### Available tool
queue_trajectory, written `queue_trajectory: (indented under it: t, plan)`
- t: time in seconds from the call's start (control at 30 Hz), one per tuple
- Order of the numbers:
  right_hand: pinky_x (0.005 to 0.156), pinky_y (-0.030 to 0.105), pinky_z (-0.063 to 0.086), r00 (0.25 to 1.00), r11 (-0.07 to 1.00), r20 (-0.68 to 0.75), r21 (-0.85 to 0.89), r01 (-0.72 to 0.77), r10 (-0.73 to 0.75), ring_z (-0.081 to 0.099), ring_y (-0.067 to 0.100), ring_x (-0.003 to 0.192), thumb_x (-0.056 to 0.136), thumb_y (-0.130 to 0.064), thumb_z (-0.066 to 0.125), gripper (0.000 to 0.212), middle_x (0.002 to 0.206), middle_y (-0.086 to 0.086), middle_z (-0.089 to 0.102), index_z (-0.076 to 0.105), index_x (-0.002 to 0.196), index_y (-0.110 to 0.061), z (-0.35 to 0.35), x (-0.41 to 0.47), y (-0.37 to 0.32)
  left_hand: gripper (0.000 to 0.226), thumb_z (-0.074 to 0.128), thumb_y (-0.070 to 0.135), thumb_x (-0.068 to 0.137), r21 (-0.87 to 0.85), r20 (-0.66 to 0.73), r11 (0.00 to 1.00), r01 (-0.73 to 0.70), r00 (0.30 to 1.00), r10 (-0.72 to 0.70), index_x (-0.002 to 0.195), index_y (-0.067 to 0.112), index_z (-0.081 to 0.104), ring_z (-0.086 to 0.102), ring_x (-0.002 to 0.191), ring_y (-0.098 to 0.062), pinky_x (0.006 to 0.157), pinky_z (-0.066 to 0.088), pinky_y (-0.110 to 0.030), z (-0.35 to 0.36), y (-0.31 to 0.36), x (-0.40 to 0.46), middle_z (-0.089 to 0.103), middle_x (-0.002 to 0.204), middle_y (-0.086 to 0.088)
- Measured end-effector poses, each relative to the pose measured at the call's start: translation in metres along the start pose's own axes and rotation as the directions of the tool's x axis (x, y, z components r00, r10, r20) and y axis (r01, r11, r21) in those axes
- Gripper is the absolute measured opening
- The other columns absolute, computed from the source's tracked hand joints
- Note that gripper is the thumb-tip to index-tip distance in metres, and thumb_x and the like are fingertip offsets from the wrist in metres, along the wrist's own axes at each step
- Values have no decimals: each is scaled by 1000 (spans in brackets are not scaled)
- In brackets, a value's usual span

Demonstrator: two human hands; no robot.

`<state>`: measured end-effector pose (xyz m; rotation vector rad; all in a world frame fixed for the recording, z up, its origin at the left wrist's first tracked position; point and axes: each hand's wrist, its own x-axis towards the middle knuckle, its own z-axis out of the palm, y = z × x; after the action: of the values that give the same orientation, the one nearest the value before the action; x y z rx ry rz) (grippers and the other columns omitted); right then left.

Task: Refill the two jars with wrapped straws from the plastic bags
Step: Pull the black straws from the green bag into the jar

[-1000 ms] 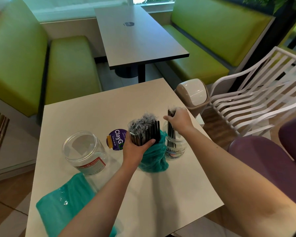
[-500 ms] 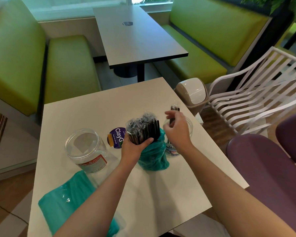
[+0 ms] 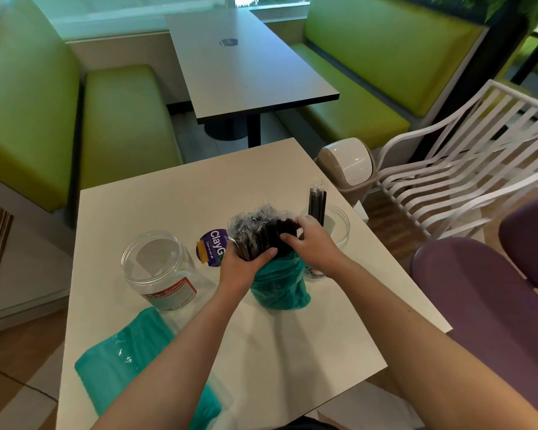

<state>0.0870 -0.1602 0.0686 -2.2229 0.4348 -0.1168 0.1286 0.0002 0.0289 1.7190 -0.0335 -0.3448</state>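
Note:
A bundle of black wrapped straws (image 3: 255,232) stands upright out of a teal plastic bag (image 3: 278,285) in the middle of the white table (image 3: 156,200). My left hand (image 3: 241,268) grips the bundle from the left at the bag's mouth. My right hand (image 3: 312,246) pinches some straws at the bundle's right side. Behind my right hand a clear jar (image 3: 339,225) holds a few straws (image 3: 316,201) standing up. An empty clear jar (image 3: 156,268) with a red-edged label sits to the left. A second teal bag (image 3: 128,364) lies flat at the near left.
A purple round sticker (image 3: 213,248) lies on the table between the empty jar and the bundle. A small swing-lid bin (image 3: 347,164) stands past the table's right edge, beside a white slatted chair (image 3: 466,172). Purple seats (image 3: 491,305) are at the right; another table (image 3: 246,63) is behind.
My right hand left a few straws standing in the right jar and came back left to the bundle, where it now pinches more straws. My left hand kept its grip.

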Motion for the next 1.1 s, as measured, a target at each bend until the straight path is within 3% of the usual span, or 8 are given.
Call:
queue_trajectory:
  t: [0.2,0.37,0.47,0.63,0.8,0.9,1.1]
  plan:
    - [79,29,46,1000,993,18,115,-27,25,57,14,93,96,-24,59,25,103,0,62,55,115,-10,-2,-7,-3,79,91,34,61,7,-12,1000,3,1000,-3,127,16,52,61,111,-15,99,50,-37,2,-1,2,65,117,3]
    - [80,28,50,999,984,37,180,-13,6,61,13,92,92,-20,65,24,100,-4,65,61,115,-13,-2,-10,-4,83,92,30,59,39,16,999,-23,1000,22,129,17,50,59,109,-12,89,48,-25,2,-1,-1,63,117,5]
    - [84,32,52,999,984,41,178,-23,16,61,15,96,91,-18,65,25,103,-1,66,62,115,-12,0,-11,-4,90,95,34,53,71,55,996,-45,998,41,129,15,51,60,111,-14,92,50,-30,2,-3,0,64,118,4]
    - [64,18,44,1000,990,12,143,-6,4,56,8,77,91,-16,65,17,86,-6,60,62,106,-10,2,-11,-6,95,95,33,49,89,68,993,-78,995,73,130,16,48,59,112,-13,96,49,-31,5,-1,-2,63,119,4]
    - [86,35,53,998,978,70,207,-16,2,64,17,97,90,-22,67,25,102,1,68,63,113,-12,-6,-9,-7,78,92,29,61,26,-25,999,-45,999,45,126,20,50,59,108,-10,87,48,-20,5,1,-2,63,114,7]
    - [88,33,52,995,975,100,220,-15,-8,62,15,100,92,-22,66,25,102,-4,66,61,115,-15,-10,-10,-7,76,92,30,61,35,-54,998,-48,997,50,124,21,50,58,109,-11,94,48,-27,3,2,-1,62,115,7]
    - [84,27,53,995,970,92,242,5,-28,62,12,94,91,-25,67,32,106,-2,67,61,120,-13,-10,-15,-8,77,90,30,65,49,-66,998,-50,996,53,129,19,48,54,107,-10,92,45,-25,5,7,0,59,114,7]
